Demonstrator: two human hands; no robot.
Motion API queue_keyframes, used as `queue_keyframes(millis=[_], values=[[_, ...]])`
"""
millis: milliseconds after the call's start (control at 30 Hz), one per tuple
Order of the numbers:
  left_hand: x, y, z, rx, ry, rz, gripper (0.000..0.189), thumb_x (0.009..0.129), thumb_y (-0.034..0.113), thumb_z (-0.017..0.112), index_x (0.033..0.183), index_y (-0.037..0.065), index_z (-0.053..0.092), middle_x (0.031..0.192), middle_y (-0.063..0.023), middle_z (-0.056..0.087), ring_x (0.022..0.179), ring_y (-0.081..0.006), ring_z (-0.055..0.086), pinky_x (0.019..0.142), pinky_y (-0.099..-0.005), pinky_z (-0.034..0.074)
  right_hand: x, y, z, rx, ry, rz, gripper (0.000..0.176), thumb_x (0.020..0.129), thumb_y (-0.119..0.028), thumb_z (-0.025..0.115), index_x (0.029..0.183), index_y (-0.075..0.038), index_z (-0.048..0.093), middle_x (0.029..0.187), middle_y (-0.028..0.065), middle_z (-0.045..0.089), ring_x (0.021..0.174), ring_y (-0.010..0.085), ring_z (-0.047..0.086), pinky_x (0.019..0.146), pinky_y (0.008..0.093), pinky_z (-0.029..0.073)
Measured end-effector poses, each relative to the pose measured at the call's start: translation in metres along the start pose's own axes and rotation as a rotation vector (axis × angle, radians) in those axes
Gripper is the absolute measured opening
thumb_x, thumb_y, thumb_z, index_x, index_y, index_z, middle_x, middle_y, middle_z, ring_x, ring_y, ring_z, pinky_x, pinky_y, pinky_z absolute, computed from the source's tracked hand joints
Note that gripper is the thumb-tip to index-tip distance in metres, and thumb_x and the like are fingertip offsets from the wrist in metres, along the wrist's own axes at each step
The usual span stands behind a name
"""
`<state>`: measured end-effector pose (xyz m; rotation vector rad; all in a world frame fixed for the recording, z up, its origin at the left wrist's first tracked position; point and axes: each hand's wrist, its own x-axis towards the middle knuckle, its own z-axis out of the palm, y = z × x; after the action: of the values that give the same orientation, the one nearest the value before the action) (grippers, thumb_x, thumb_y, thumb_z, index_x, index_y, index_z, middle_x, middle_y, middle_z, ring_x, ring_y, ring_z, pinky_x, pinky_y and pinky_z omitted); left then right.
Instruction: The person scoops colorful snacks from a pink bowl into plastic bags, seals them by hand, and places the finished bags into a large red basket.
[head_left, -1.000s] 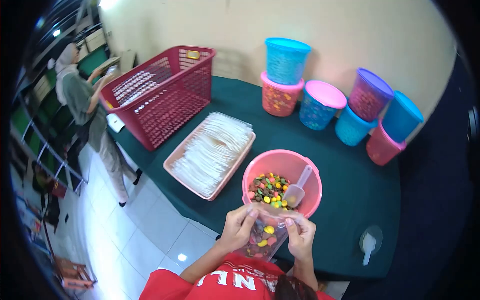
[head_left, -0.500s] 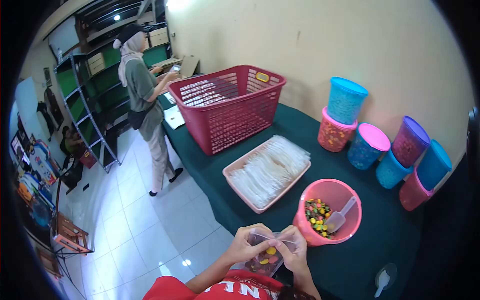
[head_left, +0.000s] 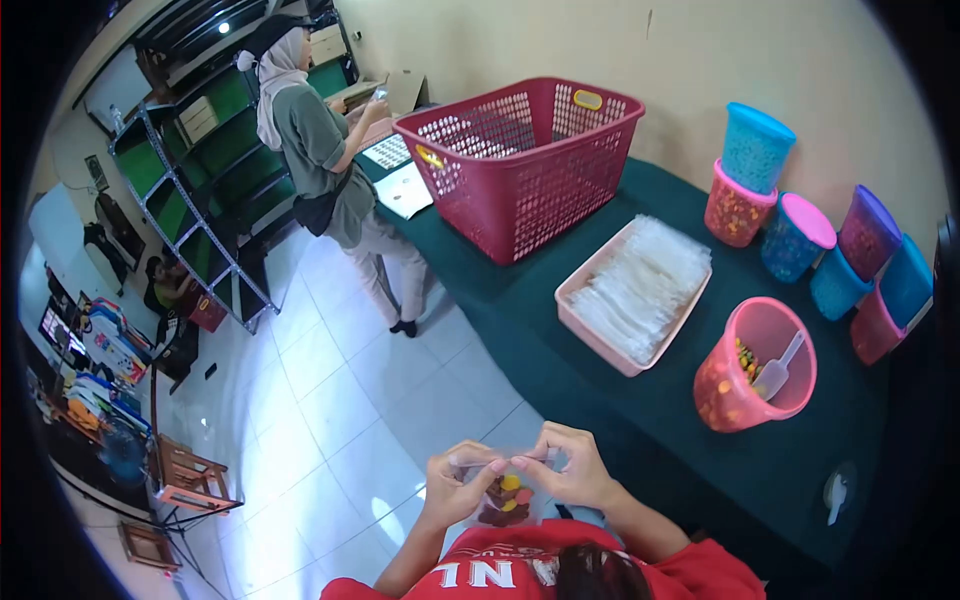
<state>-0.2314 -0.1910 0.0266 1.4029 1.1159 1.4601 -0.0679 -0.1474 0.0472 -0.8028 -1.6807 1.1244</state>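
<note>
**Both hands pinch the top of a small bag of sweets**

The person holds a clear bag (head_left: 503,492) close in front of the chest, above the white tiled floor (head_left: 340,400) and just off the near edge of the green-covered desk (head_left: 640,420). The left hand (head_left: 455,487) is curled, with thumb and forefinger closed on the bag's upper edge from its own side. The right hand (head_left: 567,468) does the same from the other side, its fingertips meeting the left hand's at the middle of the rim. Neither hand is spread open, and both grip only the thin plastic. Coloured candies (head_left: 505,493), red, yellow and dark, lie in the lower part of the bag, which hangs below the fingers.

On the desk to the right stands a pink bucket (head_left: 722,392) with more candies and a white scoop (head_left: 777,368) leaning inside it. Beyond it lie a pink tray (head_left: 585,322) packed with empty clear bags and a red mesh basket (head_left: 525,175). A row of lidded tubs (head_left: 795,238), some of them stacked, stands along the wall. Another person (head_left: 322,150) stands at the far end of the desk, turned towards the green shelves (head_left: 215,215).
</note>
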Motion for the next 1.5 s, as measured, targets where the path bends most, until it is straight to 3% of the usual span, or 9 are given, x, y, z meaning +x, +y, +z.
queue_keyframes(millis=[400, 800, 900, 1100, 1200, 1333, 1433, 1467, 1500], values=[[0.04, -0.011, -0.068, -0.009, -0.033, -0.093, 0.007, 0.074, 0.0, 0.061, 0.08, -0.003, 0.062, 0.077, -0.0109, 0.06, 0.072, -0.014, 0.056, 0.065, -0.026, 0.045, 0.083, 0.022, 0.051, 0.084, -0.279, -0.028, 0.011, 0.07, -0.01, 0.067, 0.073, -0.002, 0.059, 0.068, 0.007, 0.055, 0.063, 0.0156, 0.054, 0.057, 0.0249, 0.041], [0.109, -0.04, -0.116, 0.071, 0.525, 0.039, 0.023, 0.06, -0.001, 0.072, 0.055, 0.002, 0.05, 0.061, -0.0074, 0.057, 0.059, -0.014, 0.053, 0.065, -0.0312, 0.045, 0.215, 0.062, 0.081, 0.071, -0.415, -0.27, 0.023, 0.065, -0.017, 0.072, 0.059, -0.006, 0.052, 0.055, 0.0031, 0.046, 0.052, 0.0187, 0.044, 0.054, 0.028, 0.029], [0.124, -0.046, -0.133, 0.081, 0.473, 0.04, 0.014, 0.062, 0.0, 0.071, 0.06, 0.0, 0.057, 0.065, -0.0094, 0.061, 0.064, -0.0164, 0.057, 0.072, -0.0346, 0.046, 0.238, 0.073, 0.081, 0.002, -0.386, -0.353, 0.025, 0.065, -0.018, 0.073, 0.057, -0.005, 0.053, 0.056, 0.0027, 0.049, 0.051, 0.0166, 0.045, 0.053, 0.0271, 0.032], [0.17, -0.053, -0.173, 0.067, 0.066, -0.095, 0.012, 0.072, 0.003, 0.062, 0.083, 0.0, 0.066, 0.081, -0.0105, 0.065, 0.081, -0.0201, 0.062, 0.088, -0.043, 0.04, 0.266, 0.083, 0.061, 0.249, -0.561, -0.037, 0.012, 0.071, -0.012, 0.068, 0.069, -0.002, 0.061, 0.066, 0.0053, 0.058, 0.054, 0.0127, 0.053, 0.048, 0.0255, 0.04], [0.212, -0.062, -0.189, 0.155, -0.041, 0.0, 0.009, 0.073, 0.008, 0.061, 0.078, 0.002, 0.066, 0.076, -0.0074, 0.065, 0.078, -0.0186, 0.063, 0.093, -0.0461, 0.033, 0.285, 0.086, 0.061, 0.15, -0.6, -0.244, 0.005, 0.073, -0.005, 0.062, 0.077, -0.002, 0.064, 0.07, 0.0068, 0.059, 0.056, 0.016, 0.056, 0.049, 0.0221, 0.043], [0.271, -0.075, -0.2, 0.174, 0.007, 0.286, 0.014, 0.077, 0.018, 0.06, 0.072, 0.006, 0.066, 0.068, -0.003, 0.064, 0.074, -0.0184, 0.063, 0.096, -0.0482, 0.025, 0.313, 0.076, 0.068, 0.039, -0.336, -0.3, 0.009, 0.069, -0.003, 0.065, 0.078, -0.004, 0.065, 0.069, 0.007, 0.059, 0.053, 0.016, 0.056, 0.047, 0.0224, 0.043], [0.306, -0.091, -0.217, 0.11, -0.16, 0.409, 0.024, 0.083, 0.024, 0.052, 0.09, 0.003, 0.062, 0.086, -0.0088, 0.064, 0.086, -0.0221, 0.061, 0.095, -0.0457, 0.027, 0.331, 0.067, 0.069, 0.043, -0.069, -0.283, 0.012, 0.067, -0.005, 0.068, 0.079, -0.003, 0.066, 0.066, 0.0081, 0.059, 0.051, 0.0114, 0.056, 0.041, 0.0207, 0.041], [0.314, -0.095, -0.221, -0.01, -0.134, 0.304, 0.032, 0.086, 0.028, 0.046, 0.102, 0.002, 0.055, 0.095, -0.0125, 0.059, 0.089, -0.024, 0.059, 0.094, -0.0468, 0.029, 0.333, 0.065, 0.064, 0.099, 0.141, -0.344, 0.01, 0.068, -0.01, 0.068, 0.074, -0.003, 0.067, 0.063, 0.0078, 0.059, 0.051, 0.0088, 0.056, 0.041, 0.018, 0.041], [0.324, -0.1, -0.224, -0.127, -0.106, 0.202, 0.04, 0.089, 0.033, 0.039, 0.113, 0.002, 0.047, 0.104, -0.0161, 0.055, 0.091, -0.0259, 0.056, 0.092, -0.0479, 0.03, 0.338, 0.073, 0.054, 0.158, 0.294, -0.533, 0.024, 0.071, -0.019, 0.068, 0.089, -0.003, 0.064, 0.066, 0.0073, 0.057, 0.042, 0.0068, 0.048, 0.037, 0.0171, 0.038]])
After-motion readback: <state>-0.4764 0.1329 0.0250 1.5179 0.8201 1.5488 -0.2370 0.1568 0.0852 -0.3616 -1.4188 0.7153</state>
